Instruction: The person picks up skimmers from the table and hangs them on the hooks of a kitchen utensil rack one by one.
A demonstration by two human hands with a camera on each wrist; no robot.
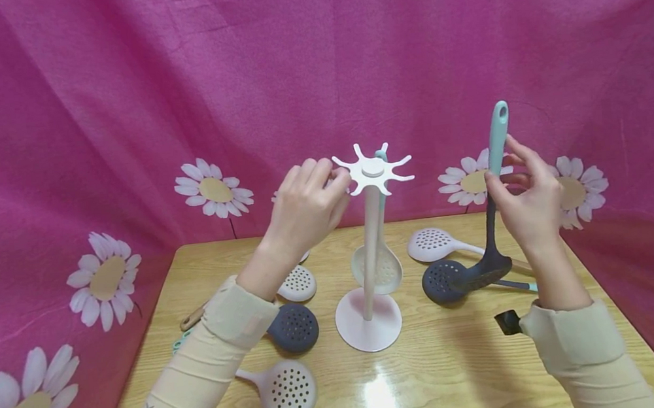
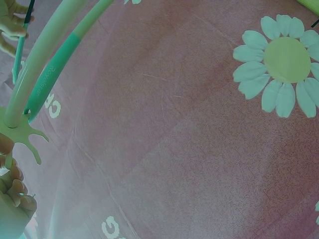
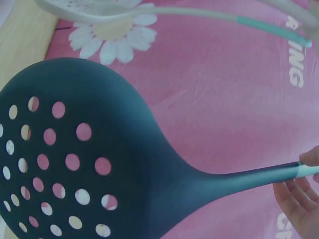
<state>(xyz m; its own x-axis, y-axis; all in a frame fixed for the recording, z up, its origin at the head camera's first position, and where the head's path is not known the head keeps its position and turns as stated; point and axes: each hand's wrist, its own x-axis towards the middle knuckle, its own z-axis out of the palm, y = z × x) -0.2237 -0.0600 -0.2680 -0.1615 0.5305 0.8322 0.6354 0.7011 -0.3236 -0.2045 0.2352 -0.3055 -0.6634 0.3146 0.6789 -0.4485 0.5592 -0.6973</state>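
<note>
My left hand (image 1: pixel 310 199) pinches one hook arm of a white utensil stand (image 1: pixel 369 246) at its star-shaped top. On a far hook of the stand hangs a cream skimmer (image 1: pixel 391 273) with a mint handle, partly behind the pole. My right hand (image 1: pixel 530 201) pinches the mint handle of a dark skimmer (image 1: pixel 489 267), thumb on one side and fingers on the other. This skimmer is held upright, handle end up, to the right of the stand. Its broad holed head (image 3: pixel 75 154) fills much of the right wrist view.
On the wooden table (image 1: pixel 421 379), a white skimmer (image 1: pixel 430 244) and another dark skimmer (image 1: pixel 443 281) lie at right. Left of the stand lie a pale skimmer (image 1: pixel 288 391), a dark one (image 1: pixel 294 328) and a white one (image 1: pixel 299 284). A pink flowered cloth (image 1: pixel 267 72) hangs behind.
</note>
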